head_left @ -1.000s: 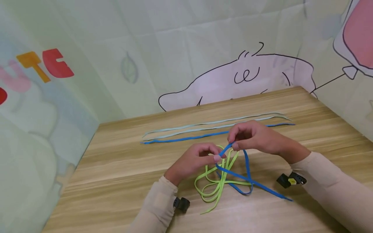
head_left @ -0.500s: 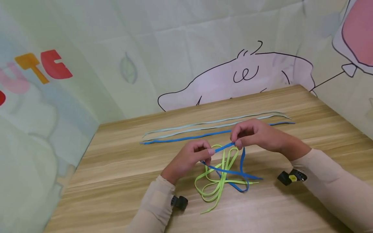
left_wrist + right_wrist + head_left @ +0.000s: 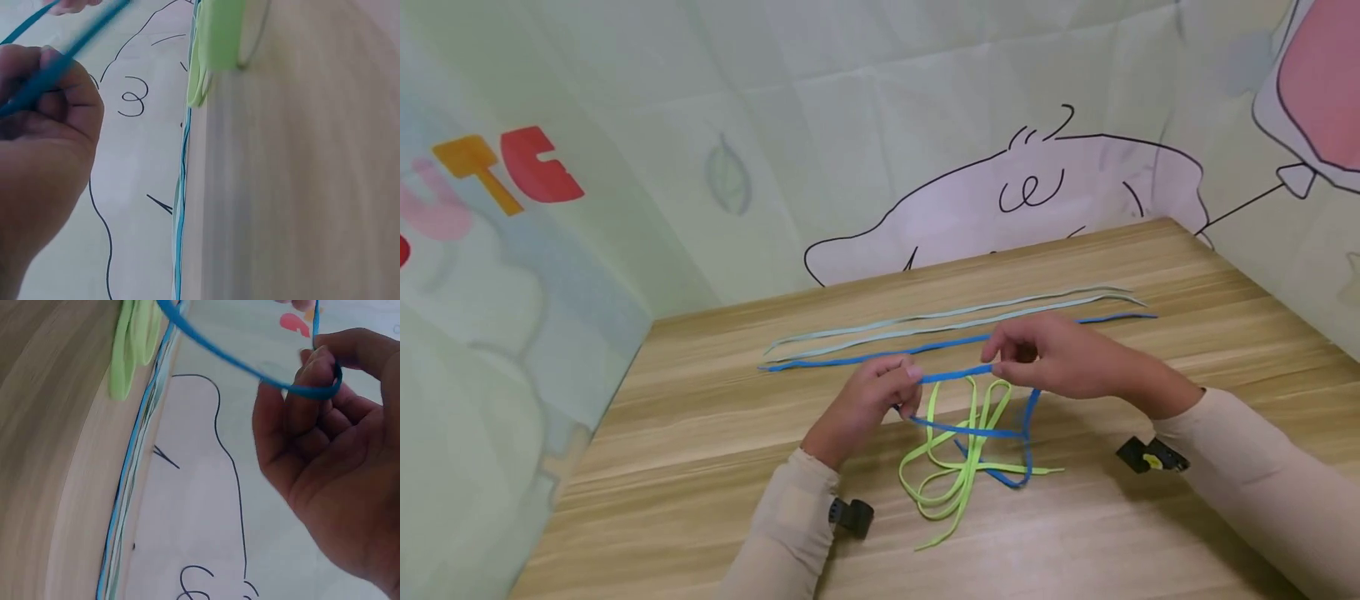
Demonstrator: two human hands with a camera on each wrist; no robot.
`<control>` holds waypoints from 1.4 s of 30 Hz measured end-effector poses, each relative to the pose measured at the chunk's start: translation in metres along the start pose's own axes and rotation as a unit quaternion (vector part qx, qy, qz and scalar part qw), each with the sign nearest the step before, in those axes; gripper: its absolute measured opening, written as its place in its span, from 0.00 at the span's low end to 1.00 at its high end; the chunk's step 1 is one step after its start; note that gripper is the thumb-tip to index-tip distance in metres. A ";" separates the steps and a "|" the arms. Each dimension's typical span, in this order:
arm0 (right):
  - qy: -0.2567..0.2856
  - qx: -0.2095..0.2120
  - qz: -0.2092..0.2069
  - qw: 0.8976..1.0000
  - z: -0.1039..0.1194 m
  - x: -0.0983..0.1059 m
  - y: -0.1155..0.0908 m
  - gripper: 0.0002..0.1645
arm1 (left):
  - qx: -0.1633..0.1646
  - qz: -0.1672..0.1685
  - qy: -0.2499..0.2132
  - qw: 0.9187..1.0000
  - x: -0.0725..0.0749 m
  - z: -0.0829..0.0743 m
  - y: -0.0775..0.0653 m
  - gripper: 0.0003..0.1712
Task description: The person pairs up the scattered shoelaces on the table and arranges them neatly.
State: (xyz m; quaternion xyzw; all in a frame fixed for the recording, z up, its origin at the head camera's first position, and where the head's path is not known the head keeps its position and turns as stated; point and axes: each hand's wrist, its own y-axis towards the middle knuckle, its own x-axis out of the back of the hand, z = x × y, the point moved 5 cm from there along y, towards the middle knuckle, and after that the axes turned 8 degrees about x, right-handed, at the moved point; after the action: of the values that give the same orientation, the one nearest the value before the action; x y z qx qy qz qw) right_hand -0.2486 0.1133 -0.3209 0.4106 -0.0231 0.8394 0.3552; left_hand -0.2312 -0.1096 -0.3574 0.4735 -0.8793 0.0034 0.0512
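Observation:
Between my two hands a blue shoelace point(image 3: 956, 375) is stretched above the table. My left hand point(image 3: 872, 400) pinches it between thumb and curled fingers, and a length of it runs back rightward below that hand. My right hand point(image 3: 1060, 357) pinches the other end of the stretch; in the right wrist view the blue shoelace point(image 3: 231, 361) loops round a finger. From there it hangs toward the table. Beneath lies a loosely looped bundle of yellow-green shoelace point(image 3: 966, 479), partly overlapped by the blue one.
Farther back, a second blue shoelace point(image 3: 865, 359) lies straight across the wooden table point(image 3: 700, 467). Two pale green-grey shoelaces point(image 3: 880, 322) lie roughly parallel behind it. A printed cloth backdrop point(image 3: 865, 150) rises at the table's rear edge and sides.
My left hand has moved left, away from the right hand, lengthening the stretch of blue shoelace between them. The shoelace's free end, earlier lying out to the right, has been drawn leftward.

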 end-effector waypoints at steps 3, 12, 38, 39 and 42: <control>-0.084 0.014 0.006 0.996 -0.002 -0.002 0.001 0.06 | -0.023 0.015 -0.038 0.999 0.003 -0.001 0.000 0.23; -0.216 0.036 0.031 0.975 -0.009 -0.007 0.001 0.11 | -0.038 -0.005 -0.078 0.996 0.015 0.002 -0.001 0.18; -0.005 -0.060 0.047 0.997 -0.038 0.016 -0.010 0.07 | 0.047 -0.223 -0.099 0.969 0.051 0.010 -0.004 0.14; 0.007 -0.061 0.048 0.997 -0.039 0.017 -0.011 0.07 | 0.048 -0.223 -0.099 0.969 0.052 0.010 -0.004 0.14; 0.042 -0.060 0.050 0.996 -0.041 0.018 -0.012 0.08 | 0.051 -0.224 -0.103 0.968 0.053 0.011 -0.005 0.14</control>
State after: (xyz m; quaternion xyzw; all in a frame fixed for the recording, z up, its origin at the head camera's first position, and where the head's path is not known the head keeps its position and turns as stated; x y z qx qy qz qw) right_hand -0.2761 0.1466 -0.3383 0.3511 -0.0785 0.8698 0.3377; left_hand -0.2572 -0.1566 -0.3635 0.6581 -0.7501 -0.0117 -0.0642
